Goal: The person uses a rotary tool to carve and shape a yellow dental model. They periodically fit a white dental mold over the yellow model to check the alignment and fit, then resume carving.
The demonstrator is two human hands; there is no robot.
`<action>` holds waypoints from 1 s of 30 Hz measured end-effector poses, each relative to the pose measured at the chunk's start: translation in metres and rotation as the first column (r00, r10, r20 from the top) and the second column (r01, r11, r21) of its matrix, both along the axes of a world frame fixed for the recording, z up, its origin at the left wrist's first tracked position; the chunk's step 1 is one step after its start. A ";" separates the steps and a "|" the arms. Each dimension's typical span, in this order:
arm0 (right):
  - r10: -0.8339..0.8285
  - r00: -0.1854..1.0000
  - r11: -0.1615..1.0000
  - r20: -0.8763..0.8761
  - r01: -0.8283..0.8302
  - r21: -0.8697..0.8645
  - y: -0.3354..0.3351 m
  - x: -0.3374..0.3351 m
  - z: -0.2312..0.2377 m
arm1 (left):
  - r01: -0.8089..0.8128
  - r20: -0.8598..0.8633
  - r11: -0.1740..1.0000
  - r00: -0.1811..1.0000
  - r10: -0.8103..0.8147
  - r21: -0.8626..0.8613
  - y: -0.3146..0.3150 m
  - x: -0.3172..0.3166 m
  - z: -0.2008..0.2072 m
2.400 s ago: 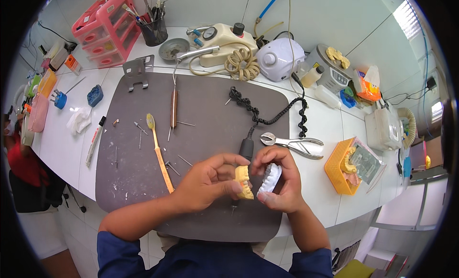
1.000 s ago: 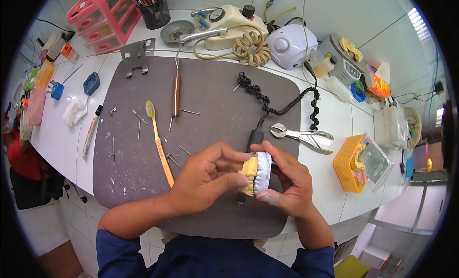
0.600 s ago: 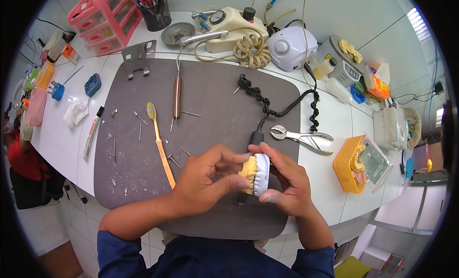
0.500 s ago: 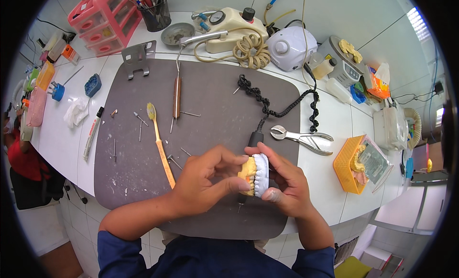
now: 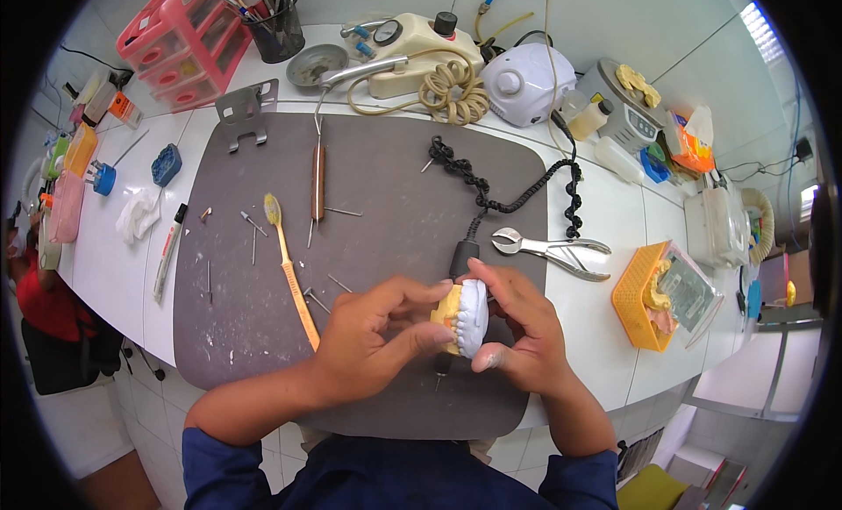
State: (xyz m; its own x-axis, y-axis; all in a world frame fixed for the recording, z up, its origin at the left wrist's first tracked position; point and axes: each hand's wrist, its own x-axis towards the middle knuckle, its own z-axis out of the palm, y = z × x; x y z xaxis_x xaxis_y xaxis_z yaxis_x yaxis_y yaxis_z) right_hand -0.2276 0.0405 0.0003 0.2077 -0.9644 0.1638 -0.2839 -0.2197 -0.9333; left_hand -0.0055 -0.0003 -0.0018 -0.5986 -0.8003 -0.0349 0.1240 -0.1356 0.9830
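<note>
Two dental plaster casts are held together above the grey mat, teeth against teeth. The yellow cast [image 5: 448, 314] is on the left, with a small orange patch on its side. My left hand [image 5: 373, 330] pinches it between thumb and fingers. The bluish-white cast [image 5: 475, 319] is on the right, gripped by my right hand [image 5: 529, 339] with the fingers at its far end and the thumb at its near end. White dust coats the right thumb. Partly hidden beneath the casts and right hand lies a black rotary handpiece [image 5: 465, 255].
On the grey mat [image 5: 386, 177] lie a toothbrush [image 5: 293, 278], a brown-handled tool [image 5: 318, 181] and several small burs. Metal pliers [image 5: 553, 249] lie to the right, near a yellow basket [image 5: 624, 304] of casts. A coiled black cord [image 5: 526, 199] runs from the handpiece.
The pair of casts has turned slightly in my hands, so more of the white cast's outer face shows. Both hands keep their hold. The whole view has shifted a little.
</note>
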 end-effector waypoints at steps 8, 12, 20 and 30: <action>-0.184 0.921 0.970 -0.342 0.114 -0.215 0.010 0.008 0.001 | 0.104 -0.156 0.899 0.987 -0.040 0.425 -0.003 -0.011 -0.008; 0.019 0.967 0.973 -0.255 -0.076 -0.218 0.000 -0.001 0.013 | 0.252 -0.276 0.773 0.956 -0.104 0.582 -0.015 -0.002 -0.009; 0.128 0.979 0.941 -0.160 -0.171 -0.293 -0.007 -0.010 -0.003 | 0.316 -0.324 0.738 0.936 -0.139 0.596 -0.017 -0.003 -0.011; -0.027 0.991 0.853 -0.134 -0.047 -0.520 -0.006 -0.010 0.008 | 0.021 0.022 0.854 1.000 -0.012 -0.520 -0.010 -0.004 0.000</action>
State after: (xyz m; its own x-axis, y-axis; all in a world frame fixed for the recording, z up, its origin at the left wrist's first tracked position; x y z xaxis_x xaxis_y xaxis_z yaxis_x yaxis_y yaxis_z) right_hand -0.2375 0.0349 0.0082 0.2721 -0.7424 0.6122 -0.3911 -0.6666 -0.6346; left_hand -0.0096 -0.0102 -0.0017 -0.6150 -0.6944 0.3736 0.1088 0.3946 0.9124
